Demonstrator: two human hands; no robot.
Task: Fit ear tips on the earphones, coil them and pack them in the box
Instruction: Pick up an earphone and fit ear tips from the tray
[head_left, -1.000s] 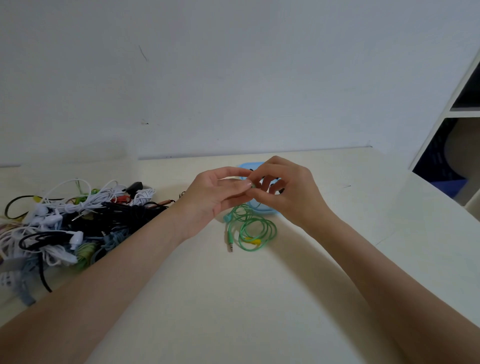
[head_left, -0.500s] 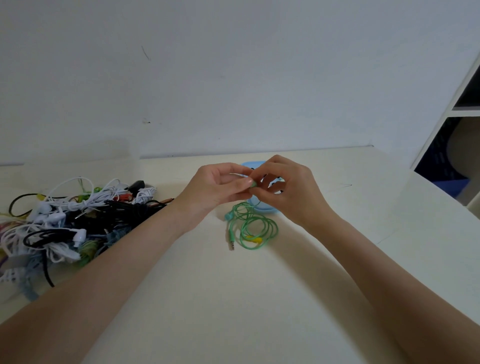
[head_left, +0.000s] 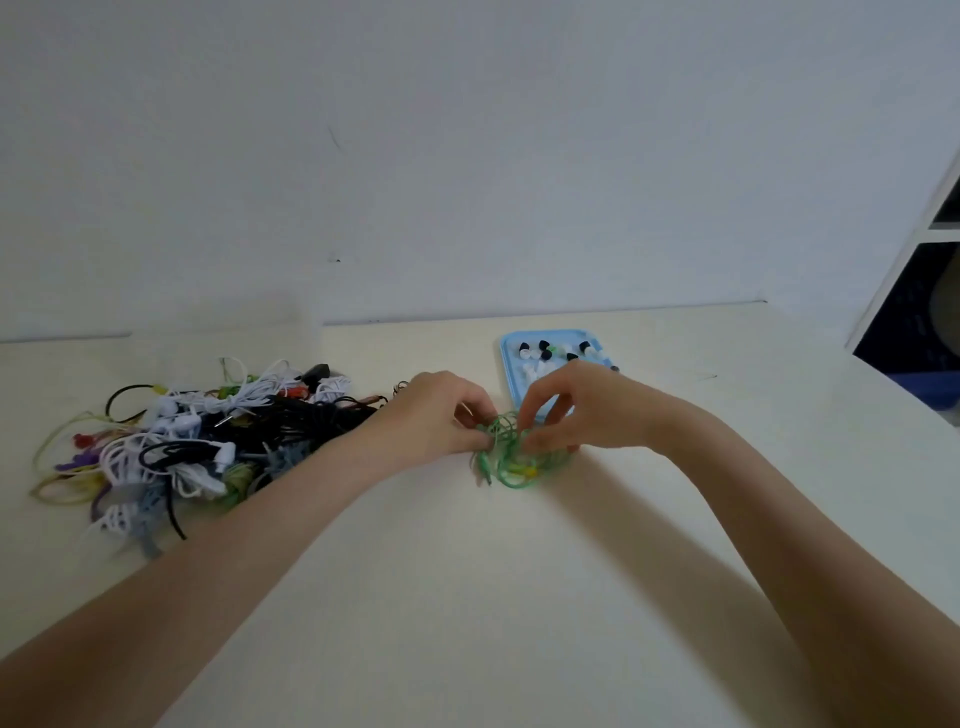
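A green pair of earphones (head_left: 511, 465) lies in a loose tangle on the cream table, its plug at the lower left of the tangle. My left hand (head_left: 436, 418) is on the tangle's left side, fingers curled and pinching the green cable. My right hand (head_left: 576, 408) comes down from the right, its fingertips pinching the cable at the top of the tangle. Behind my right hand sits a light blue tray (head_left: 511, 364) holding several black and white ear tips (head_left: 543, 351).
A big heap of tangled earphones (head_left: 197, 436) in white, black, yellow and other colours covers the table's left part. A white shelf unit (head_left: 919, 249) stands at the right edge. The wall runs along the table's far edge.
Both hands have dropped from above the tray down onto the green cable tangle on the table. The tray with its ear tips, hidden before, is now uncovered.
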